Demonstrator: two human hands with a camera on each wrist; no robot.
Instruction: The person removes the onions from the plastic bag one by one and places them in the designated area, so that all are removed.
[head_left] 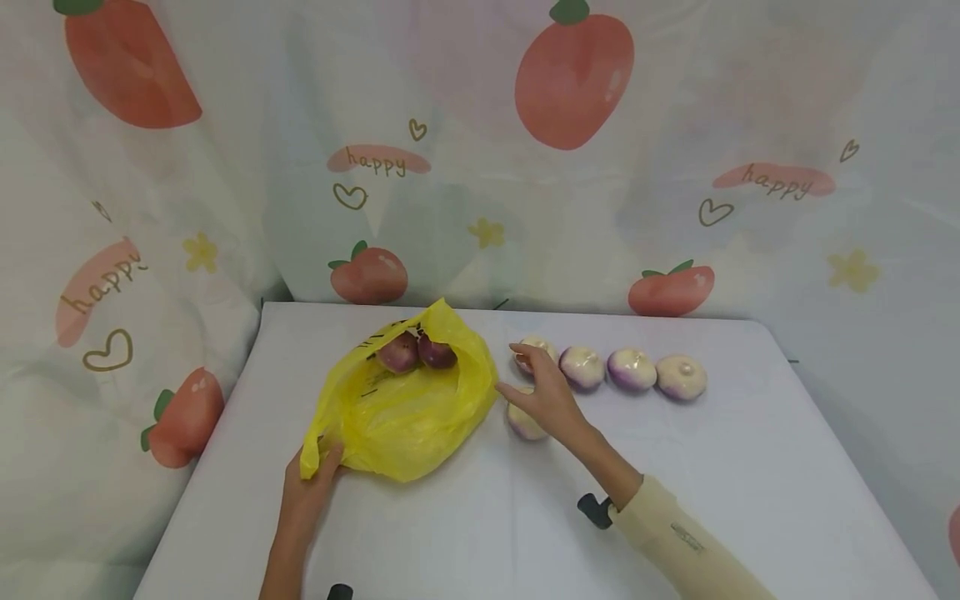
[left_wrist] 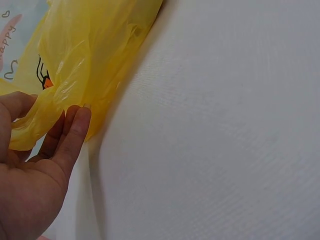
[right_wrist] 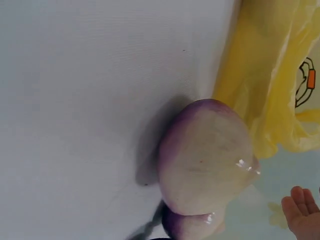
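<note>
A yellow plastic bag [head_left: 408, 425] lies on its side with its mouth spread toward me. Inside it are two purple onions [head_left: 398, 353]. My left hand [head_left: 313, 479] grips the bag's near left edge, and in the left wrist view its fingers [left_wrist: 75, 132] pinch the gathered plastic. My right hand [head_left: 551, 396] hovers with thumb and fingers apart between the bag's right side and the white-and-purple turnips [head_left: 582, 368]. It holds nothing and partly covers the two nearest turnips. In the right wrist view a turnip [right_wrist: 207, 157] looms large beside the bag, fingertips at lower right.
Several turnips form a row at the table's right, ending with one [head_left: 681, 377] at the far right; another [head_left: 527, 421] sits nearer me. The white table [head_left: 450, 533] meets a fruit-patterned cloth [head_left: 480, 208] at its back edge. A black device [head_left: 595, 511] shows by my right wrist.
</note>
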